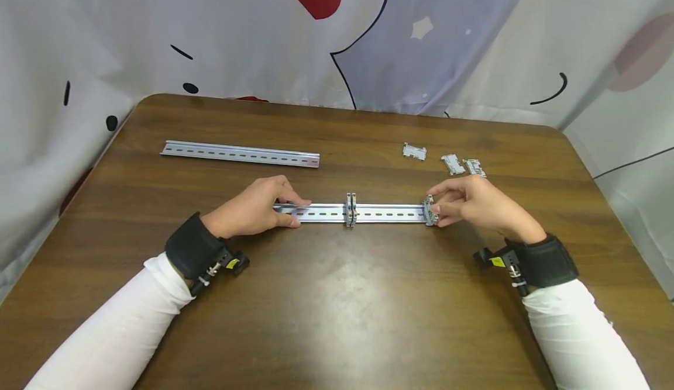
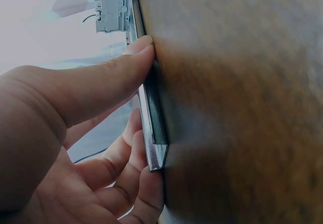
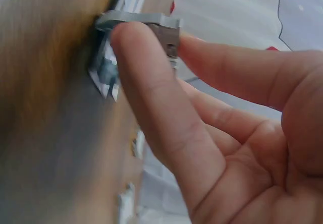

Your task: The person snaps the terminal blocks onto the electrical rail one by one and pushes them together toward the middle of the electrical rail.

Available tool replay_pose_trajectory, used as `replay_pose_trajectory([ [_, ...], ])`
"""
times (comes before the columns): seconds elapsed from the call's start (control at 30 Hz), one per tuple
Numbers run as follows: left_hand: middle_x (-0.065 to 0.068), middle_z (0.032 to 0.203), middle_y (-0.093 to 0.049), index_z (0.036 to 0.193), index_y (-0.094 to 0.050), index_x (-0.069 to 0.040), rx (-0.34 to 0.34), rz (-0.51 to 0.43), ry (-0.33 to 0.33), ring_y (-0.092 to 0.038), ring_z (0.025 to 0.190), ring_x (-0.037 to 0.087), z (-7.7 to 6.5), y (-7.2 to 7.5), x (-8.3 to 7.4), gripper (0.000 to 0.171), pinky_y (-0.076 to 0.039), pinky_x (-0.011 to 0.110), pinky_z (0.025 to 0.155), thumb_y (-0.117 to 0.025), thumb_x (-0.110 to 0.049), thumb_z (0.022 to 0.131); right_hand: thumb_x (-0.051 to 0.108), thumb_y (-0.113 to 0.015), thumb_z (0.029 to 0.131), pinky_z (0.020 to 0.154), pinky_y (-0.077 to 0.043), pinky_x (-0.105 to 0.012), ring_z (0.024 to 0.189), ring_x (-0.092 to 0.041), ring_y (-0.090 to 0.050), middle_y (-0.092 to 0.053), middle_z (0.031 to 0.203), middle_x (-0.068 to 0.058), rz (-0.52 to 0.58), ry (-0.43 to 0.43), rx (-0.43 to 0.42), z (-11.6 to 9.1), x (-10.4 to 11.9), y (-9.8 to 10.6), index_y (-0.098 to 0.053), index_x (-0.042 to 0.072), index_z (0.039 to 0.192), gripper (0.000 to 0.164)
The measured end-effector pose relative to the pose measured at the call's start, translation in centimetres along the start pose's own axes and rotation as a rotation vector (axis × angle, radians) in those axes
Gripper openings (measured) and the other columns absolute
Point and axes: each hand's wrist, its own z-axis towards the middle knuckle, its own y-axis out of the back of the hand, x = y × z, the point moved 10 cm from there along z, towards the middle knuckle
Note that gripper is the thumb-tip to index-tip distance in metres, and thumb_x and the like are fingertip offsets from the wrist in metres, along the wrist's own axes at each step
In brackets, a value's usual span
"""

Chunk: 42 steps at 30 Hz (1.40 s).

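A slotted metal DIN rail (image 1: 389,209) lies across the middle of the table. My left hand (image 1: 258,206) grips its left end; in the left wrist view the thumb lies along one edge and the fingers are on the other side. Two thin grey terminal blocks (image 1: 348,210) stand side by side near the rail's middle. At the right end, my right hand (image 1: 481,206) pinches another grey terminal block (image 1: 429,210) between thumb and fingers. Fingers partly cover that block (image 3: 144,18) in the right wrist view, so whether it is fully seated cannot be told.
Behind the left hand lies a second slotted DIN rail (image 1: 239,154). Loose on the back right of the table are three flat pieces, a grey terminal block (image 1: 414,151), another (image 1: 453,164) and one more (image 1: 474,167). A patterned curtain (image 1: 253,33) hangs behind the table.
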Motion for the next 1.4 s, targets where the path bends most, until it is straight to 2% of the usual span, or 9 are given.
replay_pose_trajectory([
  [0.17,0.01,0.101,-0.067,0.121,-0.072,-0.012,0.003,0.009,-0.002,-0.057,0.088,0.023,0.1,0.0,-0.1,0.043,-0.04,0.028,0.07,-0.082,-0.017,0.08,0.001,-0.064,0.093,0.078,-0.06,-0.041,0.084,-0.027,-0.075,-0.071,0.102,-0.027,0.134,-0.006,0.014,1.0,-0.3,-1.3,-0.054,-0.01,0.128,0.038],
  [0.4,0.01,0.101,-0.068,0.12,-0.073,-0.012,0.001,0.018,-0.01,-0.058,0.09,0.023,0.1,0.2,-0.4,0.043,-0.041,0.029,0.071,-0.082,-0.018,0.079,0.0,-0.066,0.092,0.079,-0.059,-0.04,0.084,-0.028,-0.076,-0.073,0.096,-0.017,0.209,0.015,-0.008,2.0,0.7,-3.2,-0.053,-0.007,0.131,0.042],
  [0.77,0.01,0.101,-0.068,0.12,-0.073,-0.011,-0.004,0.02,-0.015,-0.059,0.089,0.024,0.0,0.2,-0.3,0.043,-0.041,0.029,0.071,-0.082,-0.018,0.079,0.001,-0.066,0.092,0.081,-0.059,-0.04,0.087,-0.029,-0.075,-0.072,0.101,-0.022,0.308,0.028,0.0,3.9,3.0,-6.8,-0.054,-0.005,0.133,0.044],
  [1.0,0.009,0.1,-0.068,0.121,-0.072,-0.012,0.0,0.018,-0.016,-0.058,0.088,0.023,0.0,0.0,-0.3,0.043,-0.04,0.028,0.07,-0.082,-0.018,0.079,0.003,-0.066,0.092,0.08,-0.059,-0.04,0.085,-0.03,-0.075,-0.072,0.101,-0.028,0.28,0.063,0.017,4.5,4.3,-8.3,-0.056,-0.004,0.13,0.04],
  [1.4,0.009,0.101,-0.068,0.12,-0.073,-0.012,-0.003,0.018,-0.005,-0.058,0.089,0.023,-0.1,0.1,-0.2,0.043,-0.042,0.03,0.071,-0.083,-0.019,0.079,0.012,-0.066,0.094,0.079,-0.059,-0.034,0.083,-0.027,-0.076,-0.075,0.1,-0.022,0.156,0.08,0.002,4.9,5.5,-9.1,-0.059,0.002,0.13,0.039],
])
